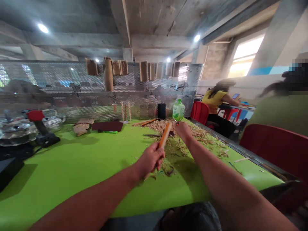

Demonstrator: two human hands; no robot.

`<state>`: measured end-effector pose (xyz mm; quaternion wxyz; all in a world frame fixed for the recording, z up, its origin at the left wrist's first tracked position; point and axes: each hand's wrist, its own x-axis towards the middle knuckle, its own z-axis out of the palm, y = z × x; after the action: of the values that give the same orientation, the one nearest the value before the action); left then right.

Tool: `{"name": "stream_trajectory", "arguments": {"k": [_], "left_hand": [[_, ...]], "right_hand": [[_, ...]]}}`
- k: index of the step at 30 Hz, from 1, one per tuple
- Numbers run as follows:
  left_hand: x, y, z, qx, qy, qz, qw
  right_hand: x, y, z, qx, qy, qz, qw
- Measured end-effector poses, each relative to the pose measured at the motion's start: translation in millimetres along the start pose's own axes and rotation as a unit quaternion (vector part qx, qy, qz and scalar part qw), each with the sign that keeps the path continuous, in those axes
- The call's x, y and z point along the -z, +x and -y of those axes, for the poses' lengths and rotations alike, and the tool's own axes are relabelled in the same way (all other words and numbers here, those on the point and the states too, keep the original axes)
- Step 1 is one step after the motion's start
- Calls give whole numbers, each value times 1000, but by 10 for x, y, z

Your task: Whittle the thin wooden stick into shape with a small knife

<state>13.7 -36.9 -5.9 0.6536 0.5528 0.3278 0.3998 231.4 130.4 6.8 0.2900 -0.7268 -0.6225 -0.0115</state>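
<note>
My left hand is wrapped around the lower end of an orange-brown wooden stick, which tilts up and away from me over the table. To its right, my right hand is stretched forward and closed on what looks like a small knife; only a bit of its metal shows past the fingers, near the top of the stick. Pale wood shavings lie heaped beyond and around both hands. A thin dark tool rests among them, left of the stick.
A green bottle and a black upright block stand at the back. Leftward are a dark red sheet, a red-and-black power tool and shiny metal pots. A perforated metal screen borders the green table. People sit at right.
</note>
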Motion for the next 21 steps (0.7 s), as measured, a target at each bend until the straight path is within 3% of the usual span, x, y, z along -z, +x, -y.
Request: {"name": "stream_trajectory", "arguments": {"k": [3, 6, 13, 21], "left_hand": [[243, 164, -23, -16, -52, -67, 996], [375, 259, -39, -21, -73, -85, 993], [313, 202, -71, -51, -123, -65, 989], [310, 181, -139, -15, -145, -43, 988]], "right_hand": [[-45, -179, 249, 33, 27, -13, 999], [-78, -415, 527, 123, 52, 7, 991], [-94, -706, 715, 240, 25, 28, 970], [-22, -776, 749, 229, -41, 4, 973]]}}
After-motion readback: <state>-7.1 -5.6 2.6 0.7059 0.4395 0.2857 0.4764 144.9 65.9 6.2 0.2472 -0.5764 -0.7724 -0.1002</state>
